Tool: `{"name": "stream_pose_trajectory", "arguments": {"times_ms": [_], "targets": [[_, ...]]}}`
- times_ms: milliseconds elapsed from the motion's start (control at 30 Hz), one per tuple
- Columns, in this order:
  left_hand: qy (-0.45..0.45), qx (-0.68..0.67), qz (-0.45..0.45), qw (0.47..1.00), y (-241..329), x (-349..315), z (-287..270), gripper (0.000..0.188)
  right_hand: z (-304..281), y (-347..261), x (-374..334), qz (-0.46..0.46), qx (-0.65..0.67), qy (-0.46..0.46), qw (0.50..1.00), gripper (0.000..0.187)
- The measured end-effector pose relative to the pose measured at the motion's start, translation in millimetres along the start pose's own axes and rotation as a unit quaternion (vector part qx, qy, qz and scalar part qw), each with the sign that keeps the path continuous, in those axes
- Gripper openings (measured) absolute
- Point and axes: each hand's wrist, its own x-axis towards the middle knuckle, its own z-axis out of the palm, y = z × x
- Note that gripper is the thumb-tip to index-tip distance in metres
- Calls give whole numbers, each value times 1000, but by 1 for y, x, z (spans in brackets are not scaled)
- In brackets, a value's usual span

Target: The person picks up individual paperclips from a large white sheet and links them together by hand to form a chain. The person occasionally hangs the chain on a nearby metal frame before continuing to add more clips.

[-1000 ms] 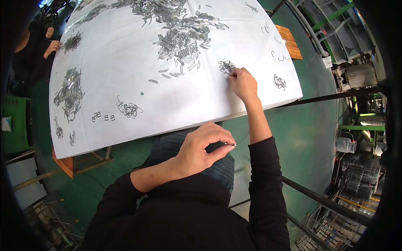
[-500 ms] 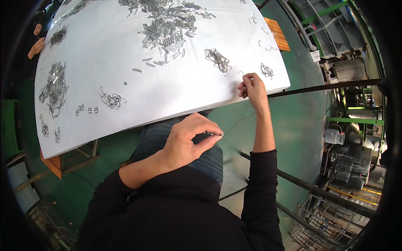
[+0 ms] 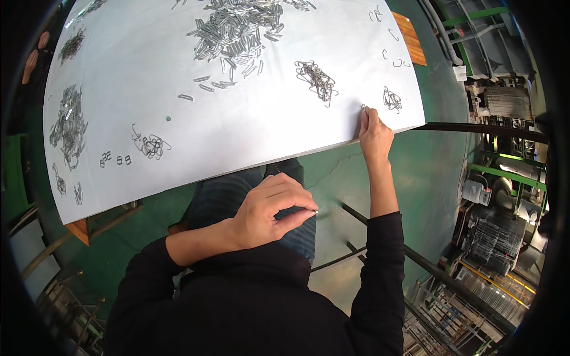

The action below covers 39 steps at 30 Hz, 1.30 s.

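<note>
My left hand is held over my lap, off the table's near edge. Its thumb and forefinger pinch a small shiny piece, mostly hidden, whose kind I cannot tell. At the near right edge of the table, my right hand has its fingers closed on a wire hook; only the hook's curved end shows beyond the fingertips. Just right of that hand lies a small heap of wire hooks. A larger pile of hooks is up and to its left.
The white-covered table bears a big heap of oblong metal links. More hooks and a dense metal pile lie to the left. Single hooks sit far right. Another person's hand shows at the left edge.
My right hand's fingers have closed on the hook that lay beside them. In the picture, that hand is further right, and my left hand sits slightly lower, still pinched.
</note>
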Motion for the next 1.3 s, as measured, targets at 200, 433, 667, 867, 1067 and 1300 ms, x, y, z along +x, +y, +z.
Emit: {"name": "stream_pose_trajectory", "arguments": {"times_ms": [200,433,667,867,1067,1300], "targets": [[-5,-20,-18,1000,-3,6,3,18,2,-1,1,-6,-12,2,1000,5],[-14,-21,-7,1000,2,4,3,18,2,-1,3,10,-29,-40,999,7],[4,-16,5,1000,3,-1,2,17,-30,-13,17,316,354,-86,876,19],[-1,-8,4,1000,3,-4,-1,17,-37,-30,13,356,580,-26,732,12],[13,-2,9,1000,4,-6,-2,18,-36,-29,11,316,528,-13,788,16],[16,-3,13,1000,3,-6,-4,18,-32,-17,13,263,249,-65,930,13]]}}
